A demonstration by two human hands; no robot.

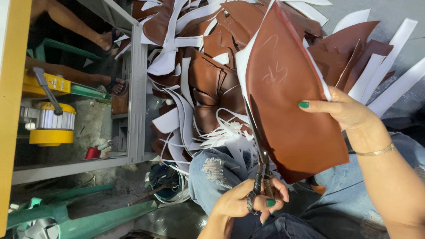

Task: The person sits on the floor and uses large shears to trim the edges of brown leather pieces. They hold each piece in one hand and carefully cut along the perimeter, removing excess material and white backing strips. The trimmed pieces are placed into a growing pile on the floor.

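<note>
Right hand (349, 110) pinching brown leather panel (287, 110) at its edge, above lap; left hand (248, 201) closed around scissors (261, 172) cutting white trim. Probably light, floppy, smooth; best held near cut.

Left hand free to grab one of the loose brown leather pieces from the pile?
Probably not as is: the left hand is closed on the scissors, whose blades are at the held brown sheet. The pile lies beyond, open on top.
</note>
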